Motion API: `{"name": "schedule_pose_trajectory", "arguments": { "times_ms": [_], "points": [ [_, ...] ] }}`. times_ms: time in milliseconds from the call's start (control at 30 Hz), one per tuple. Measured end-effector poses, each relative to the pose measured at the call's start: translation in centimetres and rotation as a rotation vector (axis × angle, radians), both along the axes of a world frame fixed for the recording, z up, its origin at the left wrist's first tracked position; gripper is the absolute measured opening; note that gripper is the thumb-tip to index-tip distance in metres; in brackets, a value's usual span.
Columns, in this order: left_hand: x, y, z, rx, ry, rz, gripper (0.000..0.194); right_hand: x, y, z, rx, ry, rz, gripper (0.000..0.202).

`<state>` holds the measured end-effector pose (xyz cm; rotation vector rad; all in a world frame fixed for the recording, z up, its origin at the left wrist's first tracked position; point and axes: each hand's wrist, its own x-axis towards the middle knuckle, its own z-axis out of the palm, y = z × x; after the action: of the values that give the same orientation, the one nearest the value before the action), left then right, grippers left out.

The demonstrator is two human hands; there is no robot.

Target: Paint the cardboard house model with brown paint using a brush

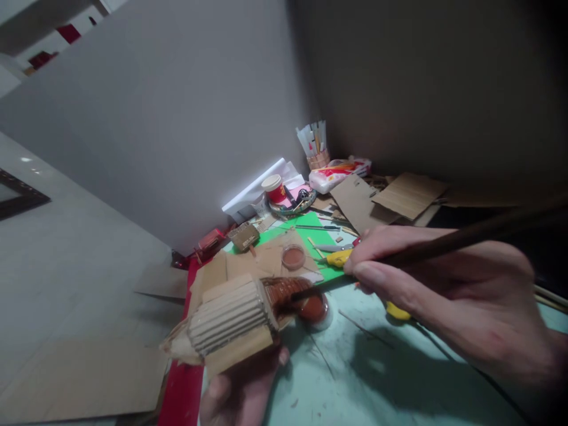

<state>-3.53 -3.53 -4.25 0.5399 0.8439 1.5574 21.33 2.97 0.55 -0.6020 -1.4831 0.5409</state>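
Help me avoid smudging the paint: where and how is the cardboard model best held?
Grip the cardboard model by its ribbed body from below, where the left hand supports it. The body is long and ridged, so fingers should find purchase. Best avoid the brown end: the brush in the right hand is there and the coat may be wet.

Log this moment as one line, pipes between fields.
left hand: holds cardboard model | right hand: holds brush | brush tip: at model's brown part | cup with brown contents: on table
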Motion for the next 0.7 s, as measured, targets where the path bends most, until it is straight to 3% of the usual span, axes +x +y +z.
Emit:
{"name": "schedule_pose_trajectory", "arguments": {
  "times_ms": [200,367,433,467,600,700],
  "points": [
    [-1.4,-0.2,0.1,-0.079,0.073,-0.192,0.05,-0.1,0.4,0.1,-0.011,0.018,0.032,0.009],
    [-1.8,-0.2,-0.1,0.055,-0.044,-0.246,0.014,-0.1,0.5,-0.1,-0.027,-0.028,-0.007,0.007],
    [-1.8,0.0,-0.4,0.119,-0.118,-0.262,0.015,-0.2,0.6,-0.2,-0.02,-0.052,-0.016,0.008],
    [-1.8,0.1,-0.5,0.148,-0.137,-0.254,0.017,-0.2,0.6,-0.2,-0.015,-0.057,-0.017,0.008],
    [-1.7,0.6,-0.3,0.141,-0.093,-0.19,0.059,-0.1,0.5,-0.5,0.007,-0.057,-0.004,0.007],
    [-1.3,0.9,0.5,0.025,-0.059,-0.098,0.06,-0.1,0.5,-0.7,0.049,-0.079,0.004,0.009]
  ]
}}
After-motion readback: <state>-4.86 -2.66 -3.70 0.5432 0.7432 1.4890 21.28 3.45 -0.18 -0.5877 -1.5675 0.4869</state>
